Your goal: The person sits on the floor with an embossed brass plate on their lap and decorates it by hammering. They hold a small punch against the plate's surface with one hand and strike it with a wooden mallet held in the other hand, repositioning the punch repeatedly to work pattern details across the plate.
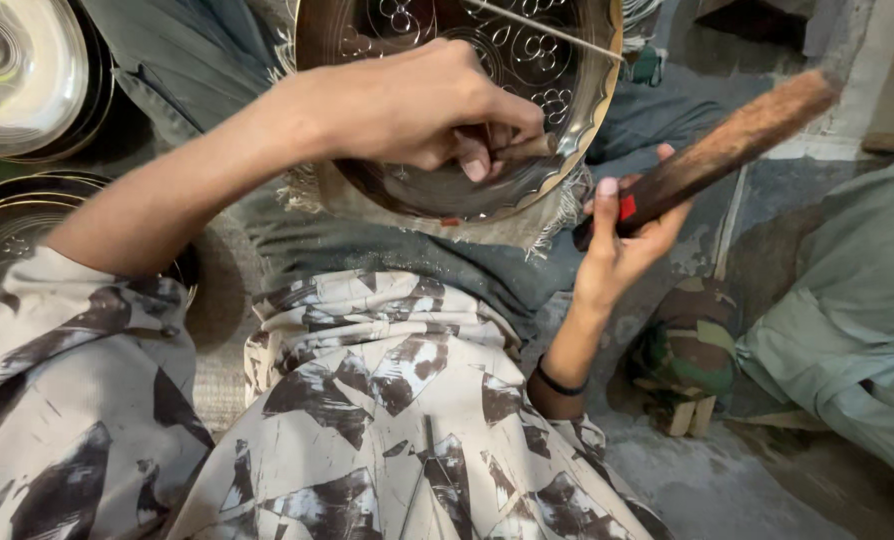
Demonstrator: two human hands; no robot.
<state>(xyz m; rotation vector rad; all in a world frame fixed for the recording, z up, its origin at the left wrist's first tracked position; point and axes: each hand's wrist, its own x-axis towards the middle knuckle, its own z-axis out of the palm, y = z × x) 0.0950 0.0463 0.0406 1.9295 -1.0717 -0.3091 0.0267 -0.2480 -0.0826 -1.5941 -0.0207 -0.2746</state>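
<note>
The left hand [417,100] has its fingers [477,165] pinched around a small chisel [527,148] set against the engraved brass bowl [557,60] on the lap, while the right hand [622,235] grips a wooden mallet [717,150] raised beside the bowl's rim.

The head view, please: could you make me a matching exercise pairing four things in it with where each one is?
Things:
1. Left hand
2. Right hand
3. Engraved dish
4. Stacked plates

Places:
A. Top left corner of the view
B. Over the dish, pinching a small tool
C. Right of the dish, closed around a wooden mallet
D. Top centre, resting on grey cloth on the lap

Pairs: 1-B, 2-C, 3-D, 4-A
</note>
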